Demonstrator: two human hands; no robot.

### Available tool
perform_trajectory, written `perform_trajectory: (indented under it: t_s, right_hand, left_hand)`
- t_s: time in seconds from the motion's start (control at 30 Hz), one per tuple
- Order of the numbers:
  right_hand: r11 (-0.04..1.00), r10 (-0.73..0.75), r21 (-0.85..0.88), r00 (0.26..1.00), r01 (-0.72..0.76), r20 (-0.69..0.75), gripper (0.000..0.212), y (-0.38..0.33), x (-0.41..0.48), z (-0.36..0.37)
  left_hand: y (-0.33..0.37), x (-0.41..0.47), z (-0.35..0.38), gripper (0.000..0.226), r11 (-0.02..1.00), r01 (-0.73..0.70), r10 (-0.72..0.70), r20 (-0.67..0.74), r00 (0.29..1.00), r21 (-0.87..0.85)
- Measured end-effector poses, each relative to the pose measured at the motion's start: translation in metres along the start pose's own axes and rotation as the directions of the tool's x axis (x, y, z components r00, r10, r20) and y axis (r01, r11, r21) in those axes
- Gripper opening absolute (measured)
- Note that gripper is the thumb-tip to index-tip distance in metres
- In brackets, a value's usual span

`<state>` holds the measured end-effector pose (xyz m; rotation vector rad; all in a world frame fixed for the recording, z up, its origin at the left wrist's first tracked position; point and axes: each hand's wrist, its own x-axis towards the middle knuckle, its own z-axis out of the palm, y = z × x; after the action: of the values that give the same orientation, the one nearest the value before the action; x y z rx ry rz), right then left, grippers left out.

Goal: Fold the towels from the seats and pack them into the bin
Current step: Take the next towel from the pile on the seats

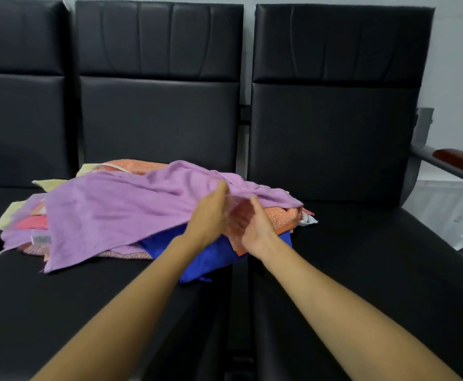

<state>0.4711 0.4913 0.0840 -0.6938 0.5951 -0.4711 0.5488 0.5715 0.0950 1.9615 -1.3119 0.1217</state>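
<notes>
Black padded seats stand in a row against a grey wall [458, 50], and the action is on the middle seat [101, 303]. On its cushion sits a loose heap of towels, spilling toward the gap at 3 o'clock where the right seat [362, 270] begins.

On top, draped wide across the heap, lies the purple towel [115, 210], with one corner hanging down to the cushion at 7 o'clock. Look at its 8 o'clock edge: a small pale sewn-in label [41, 239] shows there, but its print is too blurred to read.

Under it, an orange patterned towel [285, 218] pokes out at 3 o'clock and again at 12. A bright blue towel [211, 259] bulges from the bottom at 5 o'clock. A pale yellow towel [49, 184] peeks out at 10 o'clock, a coral-pink towel [32, 222] at 9, and a scrap of white cloth [308, 220] sticks out at the far 3 o'clock tip.

Both bare forearms reach in from 6 o'clock. The left hand [211, 215] is at the purple towel's near edge, its fingers curled up into the hem and pinching it. The right hand [255, 226] is just beside it, palm turned toward the left hand and thumb up. Its fingers are smeared by blur, so I cannot tell whether it grips anything.

Far off at 3 o'clock, a wood-topped armrest [458, 158] ends the row.
</notes>
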Motion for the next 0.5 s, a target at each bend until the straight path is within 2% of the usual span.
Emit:
perform_trajectory:
  t_s: [0.03,0.07,0.17,0.23,0.27,0.33,0.4,0.5]
  right_hand:
    - [0.994,0.004,0.110,1.000,-0.002,-0.022,0.043,-0.003,-0.004,-0.004]
    - [0.990,0.000,0.142,0.998,0.010,-0.067,0.038,-0.004,-0.007,-0.010]
    - [0.989,-0.101,0.080,0.963,0.124,-0.248,0.021,-0.010,-0.017,-0.034]
    - [0.970,-0.138,0.149,0.942,0.191,-0.307,0.013,-0.016,-0.032,-0.050]
    - [0.954,-0.151,0.196,0.930,0.226,-0.335,0.016,-0.019,-0.043,-0.059]
    - [0.915,-0.173,0.273,0.901,0.297,-0.398,0.026,-0.023,-0.059,-0.074]
    - [0.873,-0.177,0.340,0.876,0.350,-0.448,0.025,-0.026,-0.073,-0.092]
    - [0.816,-0.159,0.412,0.842,0.406,-0.515,0.024,-0.036,-0.099,-0.121]
  left_hand:
    - [0.009,-0.009,0.004,0.015,0.999,-0.044,0.043,0.107,0.993,0.005]
    - [0.016,-0.019,0.007,0.017,0.998,-0.069,0.067,0.189,0.980,0.004]
    - [0.025,-0.043,0.015,0.023,0.993,-0.114,0.102,0.261,0.960,0.029]
    - [0.023,-0.056,0.018,0.033,0.976,-0.098,0.037,0.295,0.955,0.197]
    - [0.021,-0.062,0.020,0.036,0.948,-0.108,0.012,0.305,0.952,0.300]
    - [0.015,-0.073,0.021,0.036,0.894,-0.112,-0.011,0.273,0.962,0.433]
    - [0.009,-0.081,0.023,0.035,0.907,-0.080,-0.003,0.196,0.981,0.414]
    - [0.010,-0.089,0.020,0.038,0.873,0.053,-0.103,0.078,0.992,0.485]
